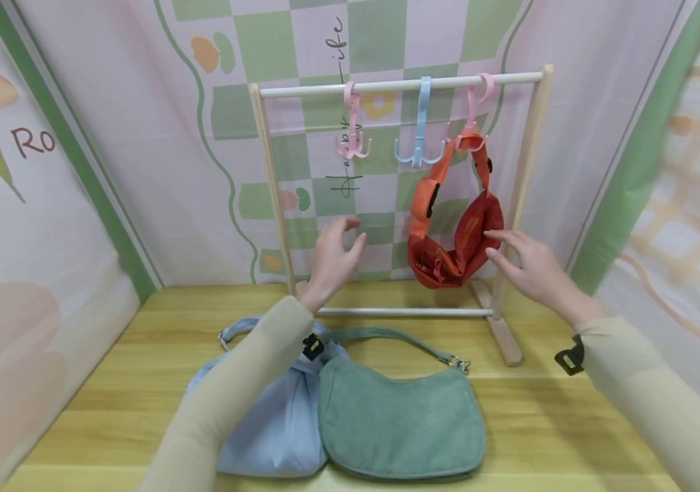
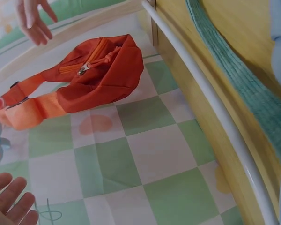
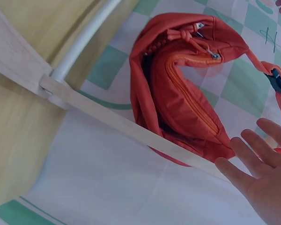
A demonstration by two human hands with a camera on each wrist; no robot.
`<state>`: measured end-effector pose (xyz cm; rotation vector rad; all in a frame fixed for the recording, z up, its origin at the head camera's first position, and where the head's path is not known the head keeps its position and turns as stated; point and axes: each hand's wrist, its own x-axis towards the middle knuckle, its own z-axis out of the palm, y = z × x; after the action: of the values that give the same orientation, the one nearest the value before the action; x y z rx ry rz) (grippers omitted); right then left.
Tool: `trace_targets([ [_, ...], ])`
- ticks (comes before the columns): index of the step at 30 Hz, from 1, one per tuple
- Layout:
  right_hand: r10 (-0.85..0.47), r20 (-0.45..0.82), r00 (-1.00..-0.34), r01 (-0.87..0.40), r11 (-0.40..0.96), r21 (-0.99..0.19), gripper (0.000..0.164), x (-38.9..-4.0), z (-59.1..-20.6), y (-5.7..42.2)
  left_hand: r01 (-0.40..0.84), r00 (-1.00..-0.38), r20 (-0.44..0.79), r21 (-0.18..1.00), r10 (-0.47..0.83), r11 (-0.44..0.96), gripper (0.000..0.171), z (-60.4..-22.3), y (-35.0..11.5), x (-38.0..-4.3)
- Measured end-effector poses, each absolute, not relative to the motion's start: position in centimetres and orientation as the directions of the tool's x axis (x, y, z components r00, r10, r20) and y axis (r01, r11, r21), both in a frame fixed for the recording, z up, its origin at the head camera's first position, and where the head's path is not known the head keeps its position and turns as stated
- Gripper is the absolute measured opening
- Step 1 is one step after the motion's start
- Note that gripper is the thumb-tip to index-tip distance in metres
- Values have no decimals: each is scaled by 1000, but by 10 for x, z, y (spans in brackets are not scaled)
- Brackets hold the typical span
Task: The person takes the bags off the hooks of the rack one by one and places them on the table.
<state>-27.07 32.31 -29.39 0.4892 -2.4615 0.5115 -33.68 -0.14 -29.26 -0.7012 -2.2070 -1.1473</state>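
Observation:
A red-orange waist bag (image 1: 448, 253) hangs by its orange strap from the right pink hook (image 1: 471, 123) on the rack's top bar. Beside the bag's right side is my right hand (image 1: 530, 266), its fingers extended and apart in the right wrist view, holding nothing. My left hand (image 1: 334, 260) is raised in front of the rack, left of the bag, fingers loosely bent with nothing in them. On the table lie a green shoulder bag (image 1: 401, 420) and, partly hidden behind my left forearm, a light blue bag (image 1: 282, 424).
The rack has wooden side posts (image 1: 272, 184) and a white lower rod (image 1: 405, 312). A blue hook (image 1: 421, 126) and another pink hook (image 1: 352, 130) hang bare on the top bar. Printed cloth (image 1: 214, 205) stands behind the wooden table (image 1: 540, 424).

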Motion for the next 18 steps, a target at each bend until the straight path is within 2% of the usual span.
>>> trace_targets([
  [18,-236,677,-697,-462,870,-171,37,-284,-243,327,657,-705,689,546,168,519,27,-279,22,-352],
])
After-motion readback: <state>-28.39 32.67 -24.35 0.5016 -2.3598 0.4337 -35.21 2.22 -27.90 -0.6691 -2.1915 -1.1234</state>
